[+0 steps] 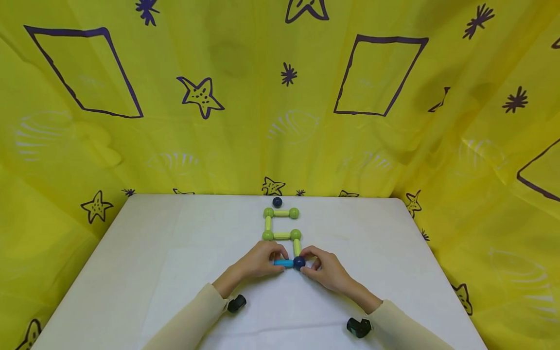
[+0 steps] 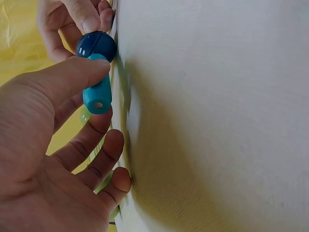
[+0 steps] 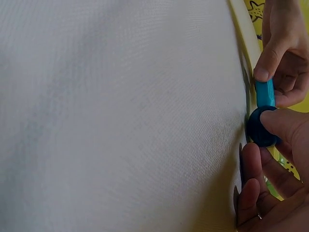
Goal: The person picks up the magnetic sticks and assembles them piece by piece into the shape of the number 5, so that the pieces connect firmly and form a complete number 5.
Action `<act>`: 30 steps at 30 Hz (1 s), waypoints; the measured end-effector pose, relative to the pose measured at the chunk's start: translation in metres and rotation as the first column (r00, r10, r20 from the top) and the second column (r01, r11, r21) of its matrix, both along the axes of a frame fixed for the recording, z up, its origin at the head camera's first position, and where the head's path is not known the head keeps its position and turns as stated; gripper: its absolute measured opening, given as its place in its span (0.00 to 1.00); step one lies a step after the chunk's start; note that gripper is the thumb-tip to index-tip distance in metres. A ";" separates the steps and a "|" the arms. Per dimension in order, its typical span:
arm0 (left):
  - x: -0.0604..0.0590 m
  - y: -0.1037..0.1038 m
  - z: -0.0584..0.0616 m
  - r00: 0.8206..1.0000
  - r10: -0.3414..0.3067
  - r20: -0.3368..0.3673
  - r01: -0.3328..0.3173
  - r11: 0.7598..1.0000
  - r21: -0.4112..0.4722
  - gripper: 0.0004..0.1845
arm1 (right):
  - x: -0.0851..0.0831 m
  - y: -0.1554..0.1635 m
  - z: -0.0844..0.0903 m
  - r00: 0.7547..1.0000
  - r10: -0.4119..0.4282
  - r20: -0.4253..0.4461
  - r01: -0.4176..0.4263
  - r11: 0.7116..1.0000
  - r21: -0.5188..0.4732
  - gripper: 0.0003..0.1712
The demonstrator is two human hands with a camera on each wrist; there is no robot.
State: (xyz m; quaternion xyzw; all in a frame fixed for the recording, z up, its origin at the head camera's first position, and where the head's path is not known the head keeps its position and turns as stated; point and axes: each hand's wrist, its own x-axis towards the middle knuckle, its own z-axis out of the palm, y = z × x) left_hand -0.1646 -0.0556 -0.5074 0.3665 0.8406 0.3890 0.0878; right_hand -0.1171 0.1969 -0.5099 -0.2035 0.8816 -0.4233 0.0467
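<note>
My left hand (image 1: 261,258) pinches a light blue rod (image 2: 98,94) between thumb and fingers. The rod's right end meets a dark blue ball (image 1: 299,263), which my right hand (image 1: 325,270) holds between thumb and forefinger. In the left wrist view a small hole shows in the rod's near end. Beyond the ball, a pale green rod (image 1: 297,247) runs up to a green ball (image 1: 295,234). From there more pale green rods and green balls form a bent, S-like line on the table. The right wrist view shows the thumb pressing on the ball (image 3: 260,126).
A loose dark blue ball (image 1: 277,202) lies near the table's back edge, behind the green chain. The white-covered table (image 1: 197,218) is bordered by a yellow curtain (image 1: 245,146) with drawn stars and shapes. Dark wrist cameras hang under both sleeves.
</note>
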 end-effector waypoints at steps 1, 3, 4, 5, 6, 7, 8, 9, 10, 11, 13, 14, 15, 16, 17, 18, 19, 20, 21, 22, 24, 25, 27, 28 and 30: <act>0.000 0.000 0.000 1.000 0.001 0.002 -0.001 1.000 -0.002 0.10 | 0.000 0.000 0.000 1.000 0.000 0.001 0.000 1.000 -0.001 0.17; 0.000 0.000 0.000 1.000 0.002 0.002 -0.002 1.000 -0.003 0.09 | 0.000 0.000 0.000 1.000 -0.001 0.005 0.001 1.000 -0.003 0.17; 0.000 0.001 0.000 1.000 0.002 0.003 -0.002 1.000 -0.004 0.09 | 0.000 0.000 0.001 1.000 -0.002 0.006 0.002 1.000 -0.004 0.17; 0.000 0.001 0.001 1.000 0.003 0.002 -0.003 1.000 -0.005 0.09 | 0.000 0.000 0.001 1.000 -0.002 0.007 0.003 1.000 -0.005 0.17; 0.000 0.001 0.001 1.000 0.004 0.003 -0.004 1.000 -0.006 0.09 | 0.000 0.000 0.001 1.000 -0.003 0.007 0.003 1.000 -0.006 0.17; -0.001 0.001 0.001 1.000 0.004 0.003 -0.004 1.000 -0.006 0.09 | -0.001 0.001 0.001 1.000 -0.004 0.008 0.004 1.000 -0.006 0.17; -0.001 0.001 0.001 1.000 0.003 0.003 -0.003 1.000 -0.006 0.09 | -0.001 0.001 0.001 1.000 -0.005 0.008 0.005 1.000 -0.006 0.17; -0.001 0.001 0.002 1.000 0.003 0.005 -0.003 1.000 -0.006 0.09 | -0.001 0.001 0.001 1.000 -0.005 0.007 0.005 1.000 -0.006 0.17; -0.001 0.001 0.002 1.000 0.003 0.008 -0.003 1.000 -0.006 0.09 | -0.001 0.001 0.001 1.000 -0.005 0.007 0.005 1.000 -0.005 0.17; -0.001 0.001 0.002 1.000 0.002 0.009 -0.002 1.000 -0.006 0.09 | -0.001 0.001 0.001 1.000 -0.005 0.007 0.005 1.000 -0.006 0.17; -0.001 0.001 0.003 1.000 0.002 0.012 -0.002 1.000 -0.007 0.09 | -0.002 0.001 0.001 1.000 -0.005 0.005 0.005 1.000 -0.004 0.18; -0.001 0.001 0.003 1.000 0.002 0.013 -0.002 1.000 -0.008 0.09 | -0.002 0.001 0.001 1.000 -0.004 0.005 0.004 1.000 -0.005 0.18; -0.001 0.001 0.003 1.000 0.001 0.014 -0.001 1.000 -0.007 0.09 | -0.002 0.001 0.001 1.000 -0.004 0.004 0.004 1.000 -0.005 0.18; -0.001 0.001 0.003 1.000 0.001 0.013 -0.001 1.000 -0.007 0.09 | -0.002 0.001 0.001 1.000 -0.003 0.004 0.003 1.000 -0.005 0.18; -0.001 0.001 0.002 1.000 0.001 0.012 -0.001 1.000 -0.007 0.10 | -0.002 0.001 0.001 1.000 -0.002 0.002 0.002 1.000 -0.006 0.18; -0.001 0.000 0.002 1.000 0.001 0.013 -0.001 1.000 -0.006 0.10 | -0.001 0.001 0.001 1.000 -0.001 0.002 0.001 1.000 -0.007 0.18; -0.001 0.000 0.002 1.000 -0.001 0.017 0.001 1.000 -0.004 0.10 | -0.001 0.001 0.001 1.000 0.000 0.002 0.000 1.000 -0.007 0.18; -0.001 0.000 0.002 1.000 -0.004 0.020 0.004 1.000 -0.001 0.10 | -0.001 0.001 0.001 1.000 0.001 0.003 -0.001 1.000 -0.007 0.18; -0.001 -0.001 0.003 1.000 -0.008 0.021 0.008 1.000 0.000 0.10 | 0.000 0.001 0.001 1.000 0.002 0.003 -0.002 1.000 -0.007 0.18; -0.001 -0.002 0.003 1.000 -0.011 0.022 0.011 1.000 -0.001 0.11 | 0.000 0.000 0.001 1.000 0.003 0.002 -0.003 1.000 -0.009 0.17; -0.001 -0.004 0.006 1.000 -0.014 0.023 0.014 1.000 -0.008 0.12 | 0.001 0.000 0.001 1.000 0.005 0.004 -0.005 1.000 -0.013 0.17; -0.002 -0.004 0.009 1.000 -0.015 0.022 0.016 1.000 -0.010 0.13 | 0.001 0.000 0.002 1.000 0.007 0.004 -0.007 1.000 -0.015 0.17; -0.004 -0.006 0.014 1.000 -0.009 0.007 0.009 1.000 -0.023 0.15 | 0.002 0.000 0.002 1.000 0.007 0.005 -0.007 1.000 -0.017 0.17; -0.006 -0.007 0.018 1.000 -0.001 0.001 0.001 1.000 -0.027 0.16 | 0.002 0.000 0.002 1.000 0.008 0.007 -0.007 1.000 -0.020 0.17; -0.010 -0.009 0.024 1.000 0.013 -0.024 -0.013 0.999 -0.032 0.18 | 0.001 0.000 0.002 1.000 0.005 0.012 -0.005 1.000 -0.016 0.17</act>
